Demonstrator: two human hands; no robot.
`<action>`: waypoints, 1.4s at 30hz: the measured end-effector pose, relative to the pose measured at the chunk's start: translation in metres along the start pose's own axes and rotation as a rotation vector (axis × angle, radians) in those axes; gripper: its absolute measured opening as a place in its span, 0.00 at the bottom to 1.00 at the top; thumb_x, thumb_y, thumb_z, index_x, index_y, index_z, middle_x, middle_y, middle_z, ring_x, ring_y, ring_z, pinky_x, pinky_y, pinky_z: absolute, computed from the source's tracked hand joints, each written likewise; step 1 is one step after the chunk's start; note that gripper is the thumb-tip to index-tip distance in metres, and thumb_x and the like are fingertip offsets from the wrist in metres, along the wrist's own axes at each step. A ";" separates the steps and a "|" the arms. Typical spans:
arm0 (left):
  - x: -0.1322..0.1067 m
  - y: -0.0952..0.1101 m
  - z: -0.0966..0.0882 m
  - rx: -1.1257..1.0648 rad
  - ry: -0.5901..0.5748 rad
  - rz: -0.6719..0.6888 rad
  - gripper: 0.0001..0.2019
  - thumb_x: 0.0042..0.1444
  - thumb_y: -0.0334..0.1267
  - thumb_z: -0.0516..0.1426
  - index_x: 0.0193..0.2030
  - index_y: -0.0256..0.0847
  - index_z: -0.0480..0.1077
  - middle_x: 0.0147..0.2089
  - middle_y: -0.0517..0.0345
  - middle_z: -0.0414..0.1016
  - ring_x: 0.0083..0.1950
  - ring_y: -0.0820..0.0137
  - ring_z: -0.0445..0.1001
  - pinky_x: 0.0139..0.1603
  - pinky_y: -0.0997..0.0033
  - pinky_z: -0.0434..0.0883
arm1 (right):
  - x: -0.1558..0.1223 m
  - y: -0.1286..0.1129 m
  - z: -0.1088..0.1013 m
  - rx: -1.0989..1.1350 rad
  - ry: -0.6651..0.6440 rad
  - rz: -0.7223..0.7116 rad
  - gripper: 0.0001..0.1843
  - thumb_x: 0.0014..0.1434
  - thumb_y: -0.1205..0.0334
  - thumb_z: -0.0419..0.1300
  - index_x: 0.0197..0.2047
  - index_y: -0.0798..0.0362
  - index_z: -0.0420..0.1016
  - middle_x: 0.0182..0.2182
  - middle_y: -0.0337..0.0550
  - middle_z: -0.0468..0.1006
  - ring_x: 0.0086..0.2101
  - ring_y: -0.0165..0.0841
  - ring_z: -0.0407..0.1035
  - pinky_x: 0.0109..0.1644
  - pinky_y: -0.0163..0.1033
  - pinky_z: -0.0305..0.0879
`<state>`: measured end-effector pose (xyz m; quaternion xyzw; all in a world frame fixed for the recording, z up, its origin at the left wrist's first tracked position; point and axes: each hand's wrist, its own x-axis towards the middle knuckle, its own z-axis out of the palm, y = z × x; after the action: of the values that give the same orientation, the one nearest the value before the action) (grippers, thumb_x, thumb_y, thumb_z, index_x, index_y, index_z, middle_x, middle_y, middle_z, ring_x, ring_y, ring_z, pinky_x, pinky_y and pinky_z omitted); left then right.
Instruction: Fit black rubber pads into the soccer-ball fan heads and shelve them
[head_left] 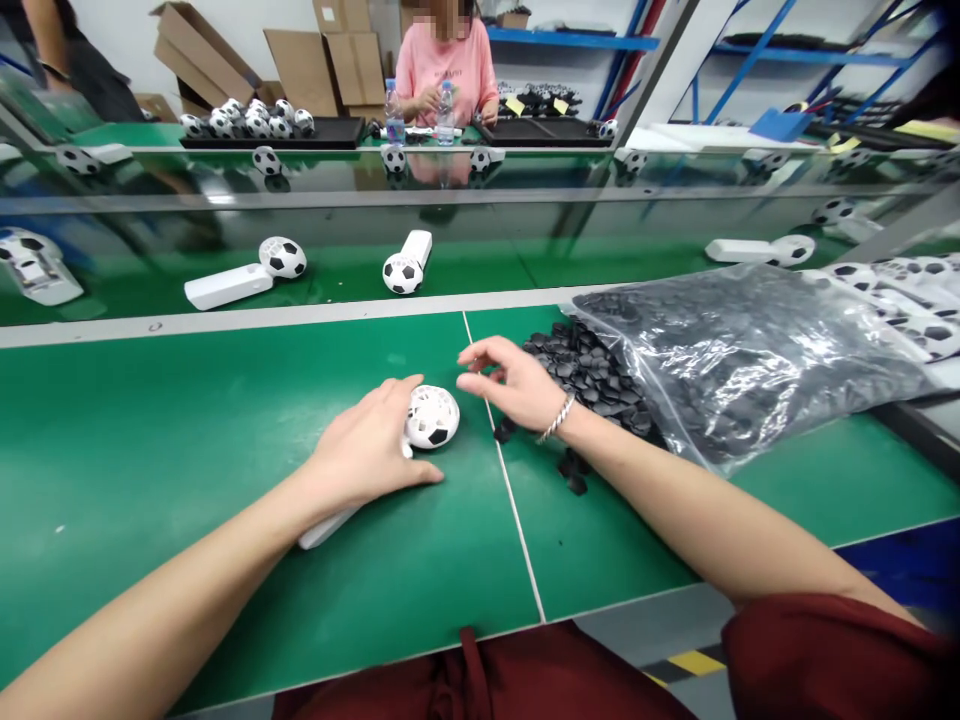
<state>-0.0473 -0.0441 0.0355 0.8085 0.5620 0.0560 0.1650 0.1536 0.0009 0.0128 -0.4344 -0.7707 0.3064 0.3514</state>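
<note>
A white handheld fan with a soccer-ball head lies on the green bench, its handle running back toward me beneath my wrist. Over its neck is my left hand, holding it, the fingers along the far side of the ball and the thumb stretched out on the near side. Some openings in the ball's white shell show. Just right of the ball hovers my right hand, thumb and forefinger slightly apart, nothing visible between them. Beside that wrist, loose black patches spill from a clear plastic bag.
Beyond the bench's pale edge strip, a green conveyor carries more soccer-ball fans. White-and-black ball parts are piled at the right. Across the line sits a person in a pink shirt, near a black tray of balls.
</note>
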 end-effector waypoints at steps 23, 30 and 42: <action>0.011 -0.018 -0.004 0.124 0.101 0.170 0.29 0.47 0.30 0.48 0.59 0.46 0.57 0.52 0.55 0.70 0.50 0.57 0.65 0.46 0.57 0.61 | 0.002 0.009 -0.007 -0.487 -0.088 -0.176 0.10 0.56 0.71 0.54 0.42 0.59 0.70 0.33 0.47 0.73 0.34 0.34 0.64 0.40 0.41 0.63; 0.011 -0.019 -0.002 0.100 0.057 0.247 0.33 0.45 0.25 0.45 0.61 0.48 0.54 0.50 0.56 0.68 0.54 0.64 0.62 0.61 0.51 0.48 | -0.011 -0.015 -0.010 -0.041 -0.058 -0.197 0.05 0.57 0.65 0.55 0.35 0.53 0.73 0.28 0.38 0.70 0.31 0.28 0.64 0.38 0.36 0.64; 0.009 -0.020 -0.009 0.017 0.028 0.295 0.37 0.45 0.40 0.57 0.63 0.44 0.48 0.53 0.52 0.65 0.55 0.59 0.60 0.61 0.48 0.48 | -0.020 -0.027 -0.006 0.043 -0.111 -0.238 0.03 0.54 0.68 0.58 0.35 0.55 0.72 0.30 0.40 0.74 0.31 0.27 0.68 0.35 0.33 0.67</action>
<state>-0.0646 -0.0279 0.0364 0.8829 0.4398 0.0863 0.1404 0.1535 -0.0275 0.0312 -0.3145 -0.8283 0.3026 0.3513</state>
